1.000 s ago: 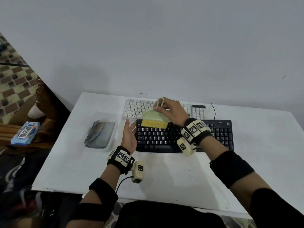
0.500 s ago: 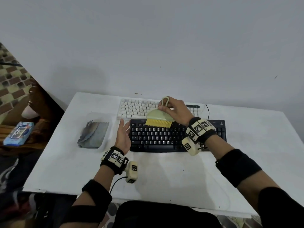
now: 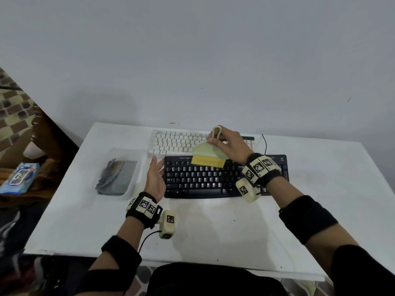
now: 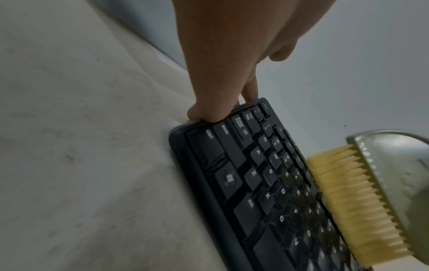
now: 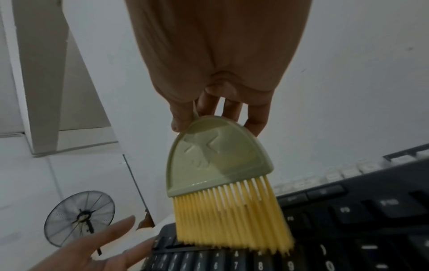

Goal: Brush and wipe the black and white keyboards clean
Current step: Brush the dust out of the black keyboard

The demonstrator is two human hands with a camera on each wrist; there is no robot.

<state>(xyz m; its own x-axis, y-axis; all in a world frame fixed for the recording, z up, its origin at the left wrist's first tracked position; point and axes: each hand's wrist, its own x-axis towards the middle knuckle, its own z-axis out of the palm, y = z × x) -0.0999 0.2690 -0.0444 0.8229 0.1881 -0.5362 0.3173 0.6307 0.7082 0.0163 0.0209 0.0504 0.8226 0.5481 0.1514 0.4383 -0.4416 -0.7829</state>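
near the counter [image 3: 213,231]'s left edge a clear tray [image 3: 136,167] held a crumpled grey cloth [image 3: 116,178]. the right hand [image 3: 230,146] gripped the brush [image 3: 208,155], bristles on the black keyboard [image 3: 203,180]'s top rows. the left hand [image 3: 155,178]'s straight fingers [image 4: 249,89] braced its left end; the white keyboard [image 3: 177,142] lay behind, toward the counter's far edge.

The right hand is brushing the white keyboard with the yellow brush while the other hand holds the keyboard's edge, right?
Not quite. The right hand has the yellow brush on the black keyboard, not the white keyboard behind it. The head view shows it. The left hand does hold the black keyboard's edge.
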